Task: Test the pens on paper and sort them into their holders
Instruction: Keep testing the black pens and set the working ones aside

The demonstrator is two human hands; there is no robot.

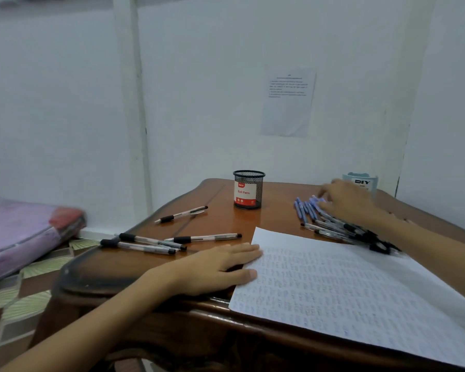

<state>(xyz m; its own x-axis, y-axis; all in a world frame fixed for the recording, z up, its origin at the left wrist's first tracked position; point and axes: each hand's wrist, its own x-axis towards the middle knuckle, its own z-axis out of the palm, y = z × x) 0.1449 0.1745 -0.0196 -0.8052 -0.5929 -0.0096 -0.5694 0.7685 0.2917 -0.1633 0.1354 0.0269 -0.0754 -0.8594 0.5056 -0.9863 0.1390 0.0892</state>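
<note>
Four pens [202, 238] at left (two holders [249, 190]).

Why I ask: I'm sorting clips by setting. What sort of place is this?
Probably a room in a home: a carved wooden table in a white-walled corner, a purple bundle, perhaps bedding, on the patterned floor, and a mesh pen holder.

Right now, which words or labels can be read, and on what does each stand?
"Ball Pens": red label on the black mesh holder.
"DIY": light blue holder; smaller print below is blurred.
Sheet on the wall: print too small.
Paper on the table: writing blurred.
</note>
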